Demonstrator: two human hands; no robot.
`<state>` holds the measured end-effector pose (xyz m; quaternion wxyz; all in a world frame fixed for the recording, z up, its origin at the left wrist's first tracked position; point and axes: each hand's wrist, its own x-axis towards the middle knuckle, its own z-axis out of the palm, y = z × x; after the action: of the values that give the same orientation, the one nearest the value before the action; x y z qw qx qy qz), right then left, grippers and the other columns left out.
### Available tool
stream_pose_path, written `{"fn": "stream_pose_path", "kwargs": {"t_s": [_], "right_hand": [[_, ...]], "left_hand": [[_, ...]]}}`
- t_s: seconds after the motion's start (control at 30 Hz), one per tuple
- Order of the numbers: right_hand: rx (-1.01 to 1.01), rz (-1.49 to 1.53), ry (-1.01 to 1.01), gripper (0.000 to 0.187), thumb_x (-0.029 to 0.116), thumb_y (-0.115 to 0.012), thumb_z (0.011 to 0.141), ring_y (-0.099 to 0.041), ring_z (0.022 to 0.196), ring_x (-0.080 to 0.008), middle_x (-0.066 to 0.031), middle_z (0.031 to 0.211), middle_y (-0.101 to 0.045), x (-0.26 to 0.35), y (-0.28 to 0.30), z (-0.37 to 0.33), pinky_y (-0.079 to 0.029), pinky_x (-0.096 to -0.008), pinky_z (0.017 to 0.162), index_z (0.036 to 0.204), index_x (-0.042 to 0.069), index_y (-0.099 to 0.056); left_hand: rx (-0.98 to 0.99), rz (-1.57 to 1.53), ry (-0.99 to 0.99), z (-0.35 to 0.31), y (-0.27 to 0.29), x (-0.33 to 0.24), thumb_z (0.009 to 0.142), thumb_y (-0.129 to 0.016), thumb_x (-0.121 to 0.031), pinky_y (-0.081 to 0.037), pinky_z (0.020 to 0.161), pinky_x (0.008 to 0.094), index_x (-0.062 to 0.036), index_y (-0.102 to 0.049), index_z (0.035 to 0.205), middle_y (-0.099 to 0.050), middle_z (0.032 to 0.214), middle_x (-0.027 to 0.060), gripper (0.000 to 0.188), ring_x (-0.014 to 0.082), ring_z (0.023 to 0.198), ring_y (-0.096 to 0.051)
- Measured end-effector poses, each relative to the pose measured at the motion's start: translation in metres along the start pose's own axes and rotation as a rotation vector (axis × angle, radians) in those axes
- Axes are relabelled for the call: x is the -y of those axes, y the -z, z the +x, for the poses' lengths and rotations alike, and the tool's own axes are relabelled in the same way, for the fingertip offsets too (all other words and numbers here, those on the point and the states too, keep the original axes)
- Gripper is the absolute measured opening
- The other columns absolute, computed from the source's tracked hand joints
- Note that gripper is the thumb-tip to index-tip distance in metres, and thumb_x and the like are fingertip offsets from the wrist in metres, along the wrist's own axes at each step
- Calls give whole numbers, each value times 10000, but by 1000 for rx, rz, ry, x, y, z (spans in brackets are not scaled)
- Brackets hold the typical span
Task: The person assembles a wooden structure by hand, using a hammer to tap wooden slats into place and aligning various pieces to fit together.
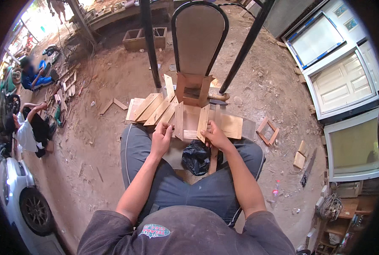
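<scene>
**Pale wooden slat with angled ends at the right hand, long axis running away from the body**

The right hand pinches the slat's near end between thumb and fingers; the rest reaches forward, leaning slightly right. A browner wooden slat stands to its left, roughly parallel, nearer the left hand. That hand's fingers are curled together just beside it; whether they grip anything, I cannot tell. A short pale wooden crosspiece spans between both slats.

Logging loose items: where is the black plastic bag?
In the head view, the black plastic bag sits just below centre, between the person's thighs, left of a wooden strip.
</scene>
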<state>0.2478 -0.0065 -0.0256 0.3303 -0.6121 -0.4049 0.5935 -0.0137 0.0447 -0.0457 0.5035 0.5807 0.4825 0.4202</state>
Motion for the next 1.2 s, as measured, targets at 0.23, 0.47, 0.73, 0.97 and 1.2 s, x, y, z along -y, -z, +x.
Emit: {"fn": "stream_pose_path", "kwargs": {"t_s": [0.23, 0.47, 0.73, 0.97, 1.2], "right_hand": [[-143, -148, -30, 462, 197, -647, 989, -618, 518, -151, -91, 828, -673, 13, -11, -4, -485, -292, 402, 1364, 19, -443], [-237, -299, -7, 508, 237, -701, 922, -660, 632, -236, -133, 860, -680, 12, -16, -4, -554, -371, 555, 1347, 8, -545], [-255, -649, 59, 860, 347, -741, 858, -699, 952, -415, -240, 978, -705, 25, -31, -18, -554, -459, 855, 1558, 21, -363], [-260, -920, 47, 980, 412, -753, 833, -701, 921, -476, -309, 966, -712, 39, -46, -25, -561, -533, 840, 1591, 17, -273], [-263, -968, 100, 951, 411, -695, 876, -712, 820, -470, -307, 849, -706, 18, -50, -19, -575, -536, 770, 1575, -58, -252]], "left_hand": [[67, 69, 36, 2, 1, 3, 1057, -578, -156, -556, 752, 290, 24, -603, 1067, -738, 1030, 100, 183, 139, 858, -698], [59, 122, 22, 3, 1, 0, 1031, -611, -164, -551, 727, 325, 30, -613, 1052, -733, 930, 124, 194, 171, 807, -702], [-1, 149, -10, 3, 1, -10, 997, -643, -160, -526, 680, 367, 31, -630, 1000, -704, 820, 166, 191, 247, 724, -691], [-10, 203, -17, 4, 1, -9, 993, -643, -161, -523, 665, 385, 24, -620, 987, -700, 804, 174, 186, 277, 715, -696], [-4, 256, -22, 3, -2, -5, 985, -639, -131, -534, 684, 400, 23, -600, 990, -704, 833, 193, 159, 314, 745, -713]]}}
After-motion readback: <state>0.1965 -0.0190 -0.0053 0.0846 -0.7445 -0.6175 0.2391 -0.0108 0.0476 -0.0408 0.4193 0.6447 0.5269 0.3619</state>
